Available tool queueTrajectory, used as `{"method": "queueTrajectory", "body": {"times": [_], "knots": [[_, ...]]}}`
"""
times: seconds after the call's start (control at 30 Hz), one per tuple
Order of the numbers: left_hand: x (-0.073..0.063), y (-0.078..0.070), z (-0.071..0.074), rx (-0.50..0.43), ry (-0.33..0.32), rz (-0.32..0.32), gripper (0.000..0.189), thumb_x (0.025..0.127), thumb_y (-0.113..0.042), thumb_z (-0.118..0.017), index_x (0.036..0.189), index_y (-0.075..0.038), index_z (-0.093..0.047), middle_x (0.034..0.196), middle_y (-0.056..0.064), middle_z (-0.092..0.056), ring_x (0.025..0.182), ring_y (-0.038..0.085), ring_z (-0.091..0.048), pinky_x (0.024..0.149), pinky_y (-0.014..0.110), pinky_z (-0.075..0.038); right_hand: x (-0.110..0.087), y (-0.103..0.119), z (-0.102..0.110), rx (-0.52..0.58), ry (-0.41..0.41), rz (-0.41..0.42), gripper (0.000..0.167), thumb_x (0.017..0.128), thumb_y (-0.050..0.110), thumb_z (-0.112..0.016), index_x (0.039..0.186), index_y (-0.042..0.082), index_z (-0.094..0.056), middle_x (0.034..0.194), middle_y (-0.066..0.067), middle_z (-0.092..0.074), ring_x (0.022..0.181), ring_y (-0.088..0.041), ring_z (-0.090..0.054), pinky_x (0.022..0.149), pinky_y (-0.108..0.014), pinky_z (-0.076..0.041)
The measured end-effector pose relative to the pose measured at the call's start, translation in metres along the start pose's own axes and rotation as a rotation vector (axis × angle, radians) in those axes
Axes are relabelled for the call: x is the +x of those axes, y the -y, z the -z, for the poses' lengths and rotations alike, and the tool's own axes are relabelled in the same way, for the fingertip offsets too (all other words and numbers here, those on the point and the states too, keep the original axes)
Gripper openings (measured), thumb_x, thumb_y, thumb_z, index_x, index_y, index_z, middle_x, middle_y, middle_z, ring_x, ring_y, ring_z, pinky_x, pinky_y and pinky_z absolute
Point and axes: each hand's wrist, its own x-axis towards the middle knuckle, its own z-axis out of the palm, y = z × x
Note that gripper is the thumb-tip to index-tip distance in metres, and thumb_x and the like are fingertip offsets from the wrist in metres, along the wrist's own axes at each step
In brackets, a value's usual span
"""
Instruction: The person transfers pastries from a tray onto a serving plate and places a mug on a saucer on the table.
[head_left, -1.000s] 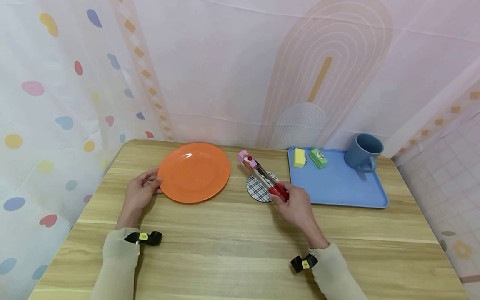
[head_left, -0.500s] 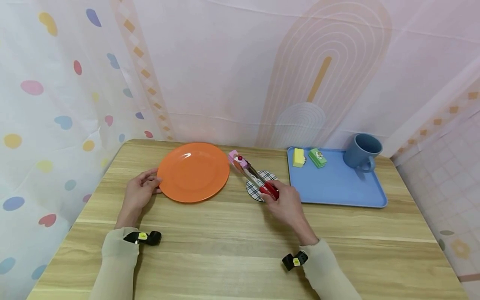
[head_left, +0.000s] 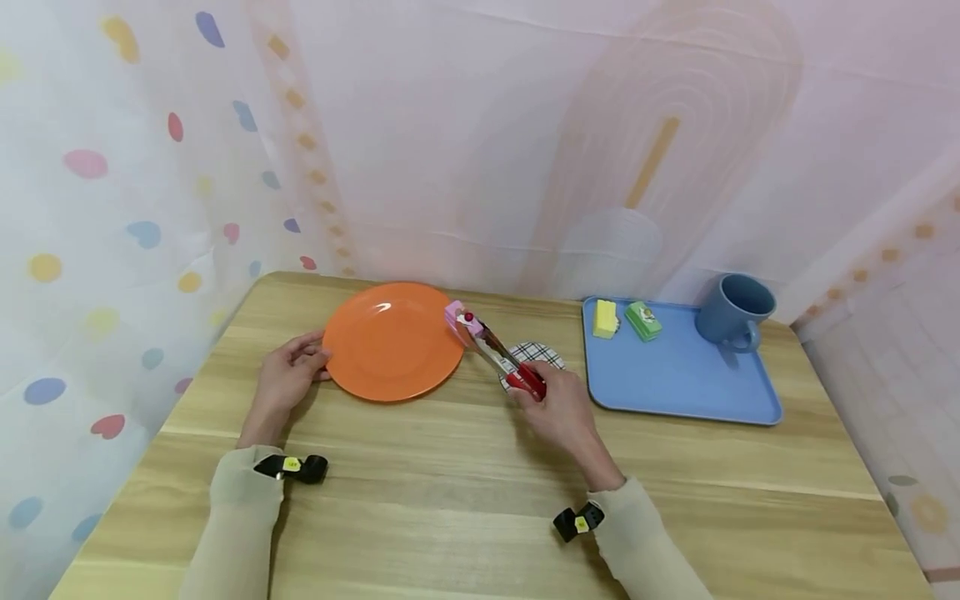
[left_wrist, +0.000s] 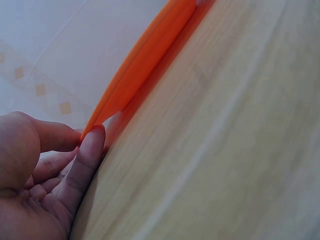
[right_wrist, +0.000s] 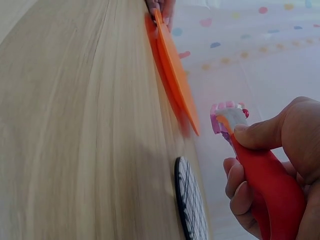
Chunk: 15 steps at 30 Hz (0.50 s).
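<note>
My left hand (head_left: 288, 375) pinches the left rim of an orange plate (head_left: 393, 346) between thumb and fingers, as the left wrist view shows up close. In my right hand (head_left: 558, 408) are tongs with red handles (right_wrist: 270, 190), gripped from above. Their tips hold a pink toy cake slice (head_left: 456, 317) topped with a red berry. In the head view the slice overlaps the plate's right rim; the right wrist view shows it raised above the table. Under the tongs lies a round plaid coaster (head_left: 536, 354), partly hidden by my right hand.
A blue tray (head_left: 675, 383) stands to the right. On it are a yellow cake slice (head_left: 605, 319), a green cake slice (head_left: 643, 321) and a blue mug (head_left: 735, 308). A patterned cloth (head_left: 450, 167) hangs behind the wooden table (head_left: 420, 500).
My right hand has moved left with the tongs and the pink cake slice, from over the coaster to the plate's right rim. The left hand keeps its hold on the plate.
</note>
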Motion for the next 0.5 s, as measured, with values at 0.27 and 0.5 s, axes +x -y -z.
{"method": "queueTrajectory", "body": {"times": [0.27,0.5], "knots": [[0.001,-0.001,0.001,0.01,0.003,-0.001,0.052,0.106,-0.018,-0.057,0.154,-0.003,-0.045,0.105,-0.008,-0.058,0.082,-0.003,-0.064,0.074,0.017,-0.063,0.003,0.009,-0.006,-0.006,0.028,0.018,0.04,0.091,0.026,-0.077,0.127,0.008,-0.071,0.096,-0.009,-0.073,0.081,-0.021,-0.06,0.065,-0.028,-0.048],[0.001,0.001,0.003,-0.003,-0.007,0.011,0.052,0.105,-0.016,-0.058,0.154,-0.003,-0.044,0.105,-0.008,-0.059,0.082,-0.003,-0.064,0.073,0.017,-0.063,0.004,0.016,-0.013,-0.006,0.058,0.026,0.039,0.092,0.026,-0.076,0.126,0.009,-0.071,0.096,-0.009,-0.073,0.081,-0.02,-0.06,0.066,-0.028,-0.049]]}}
